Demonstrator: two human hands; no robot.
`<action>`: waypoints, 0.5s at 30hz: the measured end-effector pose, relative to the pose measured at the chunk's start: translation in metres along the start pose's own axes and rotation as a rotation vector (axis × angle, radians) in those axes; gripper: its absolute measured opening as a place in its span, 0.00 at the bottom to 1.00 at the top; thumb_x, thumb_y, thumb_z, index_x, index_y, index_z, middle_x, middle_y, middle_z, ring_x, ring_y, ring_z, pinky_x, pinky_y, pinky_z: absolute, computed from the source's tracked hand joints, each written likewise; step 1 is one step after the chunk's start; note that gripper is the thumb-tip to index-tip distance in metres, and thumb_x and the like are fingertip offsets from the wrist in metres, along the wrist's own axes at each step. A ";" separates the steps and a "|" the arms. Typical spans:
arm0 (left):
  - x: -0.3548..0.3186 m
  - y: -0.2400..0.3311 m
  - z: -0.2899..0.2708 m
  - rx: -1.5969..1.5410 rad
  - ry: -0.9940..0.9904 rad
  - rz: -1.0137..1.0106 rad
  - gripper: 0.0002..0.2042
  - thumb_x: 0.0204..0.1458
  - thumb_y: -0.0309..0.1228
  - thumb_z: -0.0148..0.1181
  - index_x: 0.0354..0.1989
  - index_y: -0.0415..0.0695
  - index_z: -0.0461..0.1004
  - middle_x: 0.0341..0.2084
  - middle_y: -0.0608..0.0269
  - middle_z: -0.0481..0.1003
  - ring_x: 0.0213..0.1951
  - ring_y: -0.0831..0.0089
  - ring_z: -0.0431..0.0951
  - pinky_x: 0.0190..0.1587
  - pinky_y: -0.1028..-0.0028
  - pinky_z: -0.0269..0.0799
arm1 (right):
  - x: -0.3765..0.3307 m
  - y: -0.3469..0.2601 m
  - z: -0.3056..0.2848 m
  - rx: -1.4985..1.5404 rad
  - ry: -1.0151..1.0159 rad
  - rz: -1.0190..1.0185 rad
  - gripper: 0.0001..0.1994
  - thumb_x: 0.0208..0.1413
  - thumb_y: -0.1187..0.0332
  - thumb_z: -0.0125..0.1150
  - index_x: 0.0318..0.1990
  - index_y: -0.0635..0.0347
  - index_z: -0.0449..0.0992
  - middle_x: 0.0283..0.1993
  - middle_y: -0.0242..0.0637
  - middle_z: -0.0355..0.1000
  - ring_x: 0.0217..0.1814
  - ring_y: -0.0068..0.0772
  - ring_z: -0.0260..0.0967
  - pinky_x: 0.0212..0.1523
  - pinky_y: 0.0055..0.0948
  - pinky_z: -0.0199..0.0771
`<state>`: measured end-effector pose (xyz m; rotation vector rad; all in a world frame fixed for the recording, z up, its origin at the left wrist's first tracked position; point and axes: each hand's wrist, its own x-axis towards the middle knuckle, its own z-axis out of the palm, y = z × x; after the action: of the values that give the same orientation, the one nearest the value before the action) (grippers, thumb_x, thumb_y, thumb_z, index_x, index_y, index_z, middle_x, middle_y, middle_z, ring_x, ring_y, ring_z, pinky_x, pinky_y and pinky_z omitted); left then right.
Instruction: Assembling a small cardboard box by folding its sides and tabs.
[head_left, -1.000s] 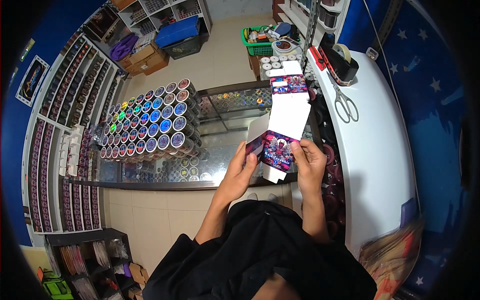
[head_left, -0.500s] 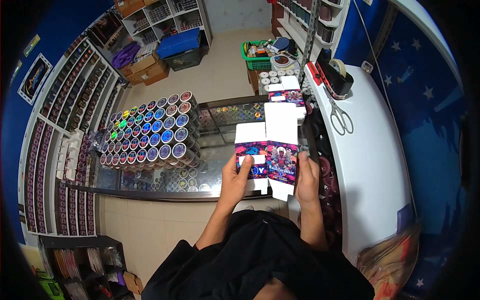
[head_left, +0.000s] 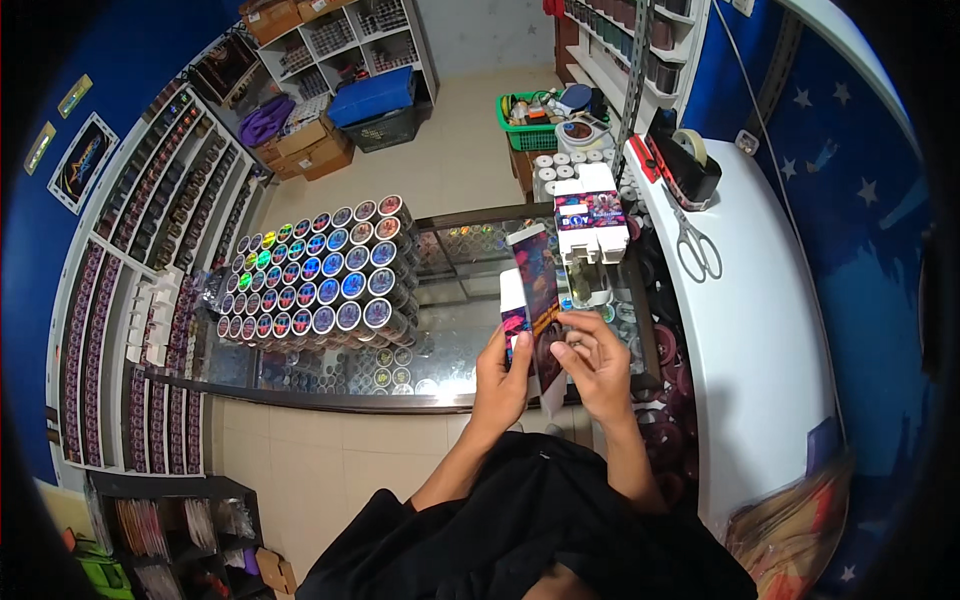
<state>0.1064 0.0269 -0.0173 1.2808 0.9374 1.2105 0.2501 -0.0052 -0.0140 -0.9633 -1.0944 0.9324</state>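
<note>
My left hand (head_left: 503,382) is closed on a printed cardboard box blank (head_left: 541,280), its thumb along the near side. The blank is partly folded, with a dark purple and orange panel turned on edge and a white flap sticking up at the left. My right hand (head_left: 598,372) pinches the right edge of the same panel between thumb and fingers. The blank is held above the front edge of the glass counter. Just beyond it lies a stack of similar flat box blanks (head_left: 590,215) with white flaps.
Rows of stacked round tins (head_left: 310,265) stand on the glass counter (head_left: 450,350) at left. Scissors (head_left: 697,245) and a tape dispenser (head_left: 685,165) lie on the white surface at right. A green basket (head_left: 530,130) is farther back. Display shelves (head_left: 150,220) line the left wall.
The box blank has gone from spread flat, printed faces up, to folded with one panel on edge. My right hand has moved from flat beside it to a pinch on it.
</note>
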 end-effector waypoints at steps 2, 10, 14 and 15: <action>0.001 -0.006 0.000 -0.073 0.007 0.049 0.13 0.68 0.32 0.52 0.53 0.35 0.74 0.38 0.64 0.79 0.42 0.80 0.74 0.47 0.75 0.71 | 0.000 -0.003 0.005 -0.008 0.021 0.088 0.19 0.58 0.80 0.64 0.57 0.69 0.72 0.56 0.39 0.67 0.52 0.24 0.69 0.48 0.24 0.74; 0.007 0.013 -0.001 0.063 -0.013 -0.084 0.11 0.63 0.29 0.60 0.50 0.36 0.77 0.37 0.65 0.80 0.39 0.83 0.75 0.43 0.77 0.72 | 0.007 -0.012 -0.003 -0.155 -0.101 -0.113 0.31 0.47 0.64 0.76 0.58 0.68 0.72 0.57 0.41 0.66 0.55 0.33 0.70 0.47 0.28 0.77; 0.016 0.003 -0.017 -0.035 0.031 -0.072 0.11 0.64 0.32 0.60 0.47 0.37 0.78 0.38 0.66 0.81 0.39 0.83 0.75 0.44 0.77 0.72 | 0.009 -0.002 -0.007 0.015 -0.045 0.276 0.20 0.56 0.68 0.70 0.53 0.67 0.75 0.49 0.39 0.76 0.49 0.26 0.74 0.49 0.24 0.75; 0.017 0.001 -0.018 -0.079 0.031 -0.114 0.12 0.65 0.34 0.58 0.48 0.37 0.78 0.39 0.65 0.81 0.40 0.82 0.76 0.45 0.77 0.72 | 0.015 0.000 -0.004 0.119 0.045 0.142 0.22 0.58 0.72 0.69 0.58 0.66 0.70 0.46 0.38 0.78 0.46 0.22 0.74 0.48 0.23 0.75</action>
<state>0.0914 0.0464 -0.0160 1.1345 0.9625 1.1695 0.2566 0.0080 -0.0101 -0.9679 -0.9309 1.0742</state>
